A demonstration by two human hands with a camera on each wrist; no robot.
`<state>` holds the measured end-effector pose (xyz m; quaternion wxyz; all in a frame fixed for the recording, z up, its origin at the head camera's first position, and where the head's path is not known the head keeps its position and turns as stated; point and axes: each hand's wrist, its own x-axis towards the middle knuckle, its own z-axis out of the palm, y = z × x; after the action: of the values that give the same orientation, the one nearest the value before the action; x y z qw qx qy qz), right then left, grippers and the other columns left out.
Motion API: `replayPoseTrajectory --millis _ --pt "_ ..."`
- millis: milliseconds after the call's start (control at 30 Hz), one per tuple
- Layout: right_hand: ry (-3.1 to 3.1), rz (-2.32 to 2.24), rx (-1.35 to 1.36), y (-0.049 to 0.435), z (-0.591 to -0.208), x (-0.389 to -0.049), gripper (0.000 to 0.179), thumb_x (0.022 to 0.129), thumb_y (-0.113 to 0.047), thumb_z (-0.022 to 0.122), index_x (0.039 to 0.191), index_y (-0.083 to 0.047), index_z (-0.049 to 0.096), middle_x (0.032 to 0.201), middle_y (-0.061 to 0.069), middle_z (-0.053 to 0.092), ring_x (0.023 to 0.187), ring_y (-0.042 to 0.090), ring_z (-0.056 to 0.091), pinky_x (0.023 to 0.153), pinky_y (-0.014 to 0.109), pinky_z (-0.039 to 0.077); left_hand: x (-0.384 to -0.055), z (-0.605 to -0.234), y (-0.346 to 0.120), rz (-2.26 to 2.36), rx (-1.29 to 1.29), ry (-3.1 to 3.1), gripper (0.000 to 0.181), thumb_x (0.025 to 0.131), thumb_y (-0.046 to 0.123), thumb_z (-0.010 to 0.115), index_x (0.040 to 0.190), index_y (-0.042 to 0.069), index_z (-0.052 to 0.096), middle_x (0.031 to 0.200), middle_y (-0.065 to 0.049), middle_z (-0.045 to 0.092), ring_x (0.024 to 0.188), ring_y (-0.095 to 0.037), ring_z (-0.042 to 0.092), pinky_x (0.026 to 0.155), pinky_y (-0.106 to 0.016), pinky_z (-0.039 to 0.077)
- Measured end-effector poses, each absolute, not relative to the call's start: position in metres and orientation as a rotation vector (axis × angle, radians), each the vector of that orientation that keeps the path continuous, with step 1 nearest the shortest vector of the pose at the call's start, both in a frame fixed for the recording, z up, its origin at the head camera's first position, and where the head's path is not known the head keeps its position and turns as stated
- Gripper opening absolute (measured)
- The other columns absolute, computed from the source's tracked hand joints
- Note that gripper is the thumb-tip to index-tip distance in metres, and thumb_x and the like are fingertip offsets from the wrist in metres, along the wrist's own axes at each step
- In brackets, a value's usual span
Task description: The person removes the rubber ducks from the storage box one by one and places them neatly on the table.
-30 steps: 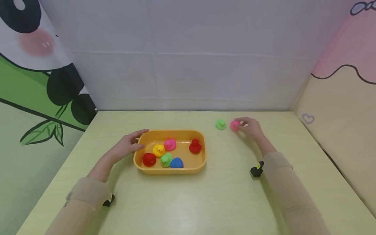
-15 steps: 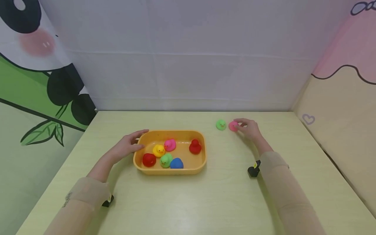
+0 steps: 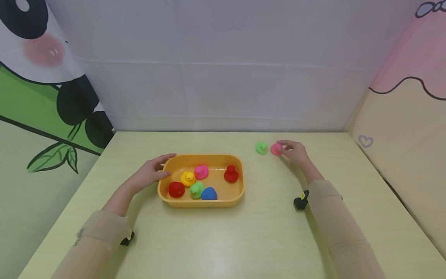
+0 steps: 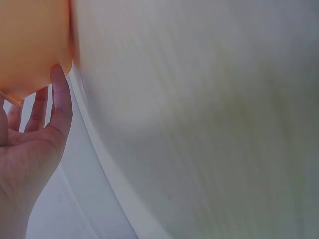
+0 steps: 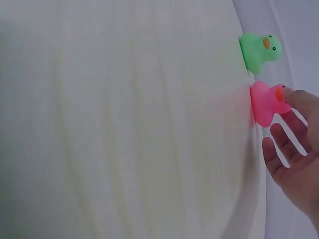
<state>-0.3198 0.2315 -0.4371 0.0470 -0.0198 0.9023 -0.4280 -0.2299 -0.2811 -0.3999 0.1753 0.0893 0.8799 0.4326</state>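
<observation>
My right hand (image 3: 296, 152) pinches a pink rubber duck (image 3: 276, 149) between thumb and index finger. In the right wrist view the thumb lies against the head of that pink duck (image 5: 266, 103), which stands upright at the table surface; the other fingers are spread apart. Beside it, untouched, sits a green rubber duck (image 3: 262, 148). My left hand (image 3: 150, 173) touches the left end of an orange-yellow tray (image 3: 230, 202). In the left wrist view, nearly straight fingers (image 4: 62, 94) rest on the outer wall of the tray (image 4: 35, 45).
Inside the tray are a red duck (image 3: 231, 174), a pink duck (image 3: 201, 172), a yellow duck (image 3: 188, 178), a green duck (image 3: 196, 190), a red rounded toy (image 3: 176, 189) and a blue one (image 3: 209, 193). They stand on a pale wooden table (image 3: 223, 240) before a white cloth backdrop (image 3: 223, 77).
My right hand has shifted slightly left with the pink duck, bringing it closer to the green duck. The left hand and the tray have stayed in place.
</observation>
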Motion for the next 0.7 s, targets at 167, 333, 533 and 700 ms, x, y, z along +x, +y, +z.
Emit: replayPoseTrajectory --millis 167,333,533,700 --pt "2.792 -1.338 -0.122 0.230 -0.429 -0.314 0.044 0.091 -0.027 0.063 0.133 -0.017 0.054 0.124 0.017 0.056 0.112 0.032 0.050 0.083 0.037 0.042 -0.229 -0.398 -0.282 1.228 0.262 2.488 0.062 0.092 0.022 0.059 0.147 0.026 0.030 0.144 -0.014 0.040 0.121 -0.037 0.046 0.090 -0.044 0.052" --pt "2.853 -1.345 -0.203 0.226 -0.418 -0.308 0.043 0.090 -0.027 0.064 0.131 -0.015 0.056 0.125 0.016 0.057 0.111 0.033 0.052 0.085 0.043 0.045 -0.229 -0.399 -0.283 1.224 0.250 2.491 0.062 0.092 0.022 0.060 0.147 0.027 0.031 0.143 -0.012 0.041 0.121 -0.035 0.048 0.090 -0.042 0.052" --pt "2.833 -1.406 -0.271 0.218 -0.404 -0.300 0.046 0.089 -0.035 0.065 0.129 -0.015 0.057 0.127 0.014 0.057 0.109 0.033 0.055 0.090 0.047 0.048 -0.229 -0.397 -0.282 1.229 0.253 2.491 0.063 0.092 0.021 0.060 0.147 0.027 0.030 0.143 -0.012 0.041 0.120 -0.035 0.048 0.091 -0.043 0.052" --pt "2.793 -1.522 -0.323 0.207 -0.393 -0.292 0.041 0.089 -0.027 0.066 0.127 -0.015 0.060 0.126 0.008 0.060 0.108 0.026 0.055 0.091 0.042 0.049 -0.226 -0.393 -0.280 1.238 0.251 2.477 0.065 0.092 0.022 0.060 0.149 0.027 0.028 0.145 -0.014 0.039 0.121 -0.036 0.047 0.091 -0.045 0.051"
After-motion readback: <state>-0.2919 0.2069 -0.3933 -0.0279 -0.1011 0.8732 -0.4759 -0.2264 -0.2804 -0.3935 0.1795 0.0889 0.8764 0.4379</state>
